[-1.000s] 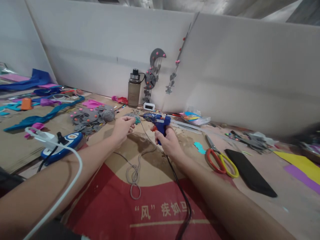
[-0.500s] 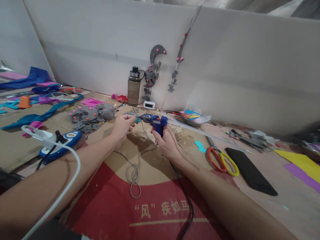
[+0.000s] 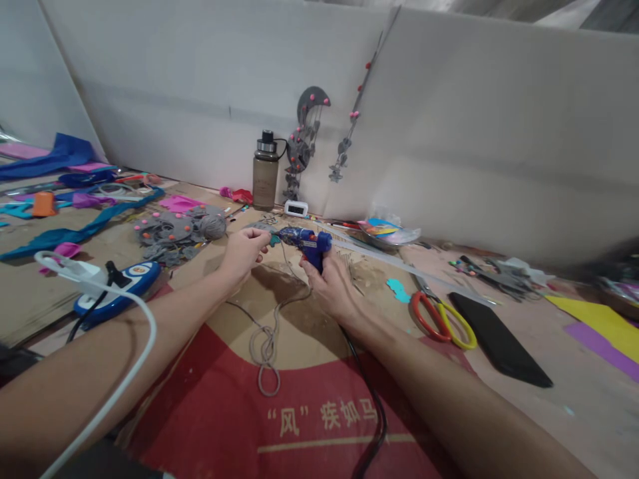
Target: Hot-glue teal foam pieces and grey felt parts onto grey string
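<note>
My right hand [image 3: 329, 283] is wrapped round the handle of a blue hot glue gun [image 3: 313, 247], its nozzle pointing left. At the nozzle tip is a small teal piece [image 3: 274, 239], pinched between the fingertips of my left hand [image 3: 245, 254]. Whether nozzle and piece touch is too small to tell. A thin grey cord [image 3: 268, 346] runs down from near the teal piece and lies in loops on the cardboard [image 3: 294, 332] below my hands. From the glue gun, a black cable [image 3: 369, 392] trails under my right forearm.
Red-and-yellow-handled scissors [image 3: 439, 316], a black phone-like slab [image 3: 499, 339] and a turquoise cutout [image 3: 398, 290] lie to the right. A blue power strip [image 3: 120, 293] with a white cable is at left. Behind stand a bottle [image 3: 265, 176] and a small white clock [image 3: 296, 209]. Grey ornaments [image 3: 313, 103] hang on the board.
The view has shifted slightly. Both hands keep nearly the same pose, with the teal piece still at the glue gun's nozzle.
</note>
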### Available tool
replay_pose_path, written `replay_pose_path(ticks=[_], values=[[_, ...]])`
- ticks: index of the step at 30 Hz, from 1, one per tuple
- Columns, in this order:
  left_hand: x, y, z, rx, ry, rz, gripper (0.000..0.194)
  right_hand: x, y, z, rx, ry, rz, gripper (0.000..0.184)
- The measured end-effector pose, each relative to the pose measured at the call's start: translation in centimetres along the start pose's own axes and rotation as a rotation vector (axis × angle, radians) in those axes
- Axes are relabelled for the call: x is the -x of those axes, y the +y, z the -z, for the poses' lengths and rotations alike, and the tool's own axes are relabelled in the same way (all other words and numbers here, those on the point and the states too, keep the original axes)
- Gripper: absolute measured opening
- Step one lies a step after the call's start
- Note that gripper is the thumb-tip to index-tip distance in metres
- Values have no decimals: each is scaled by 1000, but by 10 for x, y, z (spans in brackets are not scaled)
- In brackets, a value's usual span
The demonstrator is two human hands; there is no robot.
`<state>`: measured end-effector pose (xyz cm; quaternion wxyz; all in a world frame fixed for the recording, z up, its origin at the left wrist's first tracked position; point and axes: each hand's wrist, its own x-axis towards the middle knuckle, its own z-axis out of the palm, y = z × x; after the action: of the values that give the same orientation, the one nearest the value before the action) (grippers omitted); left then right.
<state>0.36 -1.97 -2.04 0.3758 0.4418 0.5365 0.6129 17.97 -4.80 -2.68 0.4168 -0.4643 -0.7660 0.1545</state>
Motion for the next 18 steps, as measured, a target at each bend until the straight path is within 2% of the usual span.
replay_pose_path(ticks=[13,18], values=[[-1,-1,0,-14,14,-15,11,2,-2,0,-2,-21,-22,32],[-2,-2,0,12,3,-2,12,2,0,0,-25,4,-26,26]])
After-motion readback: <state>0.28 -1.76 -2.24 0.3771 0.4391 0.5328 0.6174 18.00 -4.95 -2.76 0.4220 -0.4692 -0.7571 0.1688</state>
